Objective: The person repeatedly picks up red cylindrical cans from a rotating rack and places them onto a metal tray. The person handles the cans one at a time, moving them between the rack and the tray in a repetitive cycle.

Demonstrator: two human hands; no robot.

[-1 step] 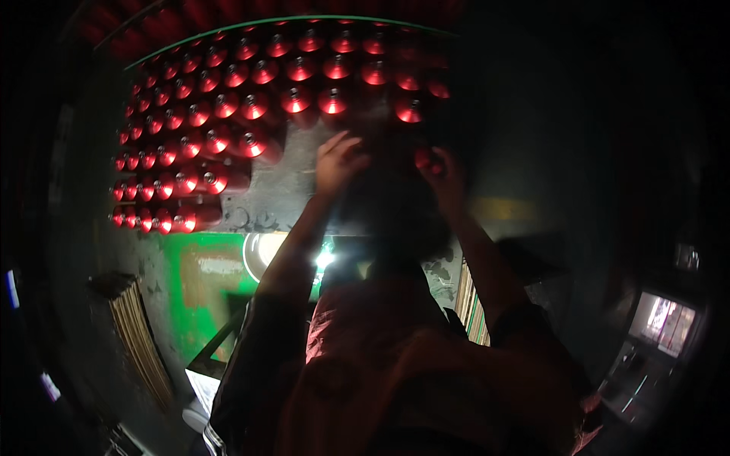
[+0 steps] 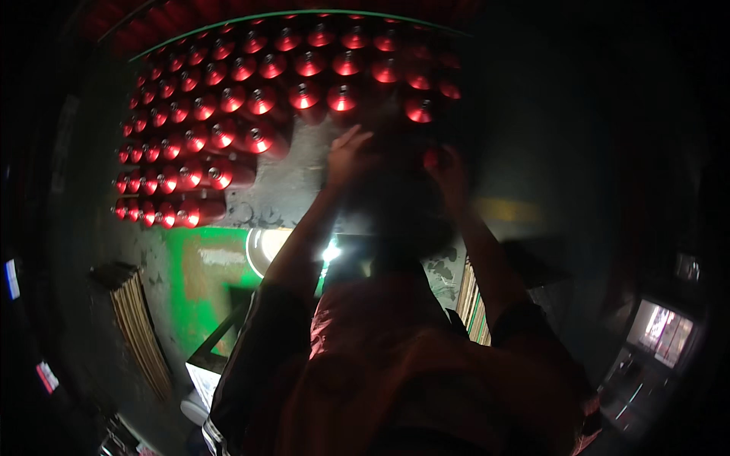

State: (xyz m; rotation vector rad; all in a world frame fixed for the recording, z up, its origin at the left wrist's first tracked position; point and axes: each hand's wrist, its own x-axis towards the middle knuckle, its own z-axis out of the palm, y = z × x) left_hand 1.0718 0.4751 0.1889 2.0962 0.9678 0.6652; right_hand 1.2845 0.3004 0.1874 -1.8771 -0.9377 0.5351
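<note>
Rows of upright red bottles [image 2: 261, 99] with cone-shaped shoulders and bare metal necks fill the far and left part of a dark metal table [image 2: 300, 159]. My left hand [image 2: 348, 159] is over the bare tabletop, just nearer than the front bottles, with its fingers apart and nothing seen in them. To its right, my right hand [image 2: 450, 173] has its fingers curled round a rounded red object [image 2: 432, 158], the same red as the bottles. Deep shadow hides the rest of that object, so its full shape cannot be made out. A single bottle [image 2: 419, 109] stands just beyond my right hand.
A green rail [image 2: 319, 11] runs behind the rows, with more red shapes beyond. Below the table edge are a green surface [image 2: 194, 292], a round white-rimmed thing [image 2: 256, 254] and a bright lamp [image 2: 331, 251]. Stacked sheets [image 2: 137, 327] lean at left, others [image 2: 475, 304] at right.
Both hands appear a little further right in the picture, and the bottle rows have shifted slightly right and up with the view. The bottles keep their arrangement.
</note>
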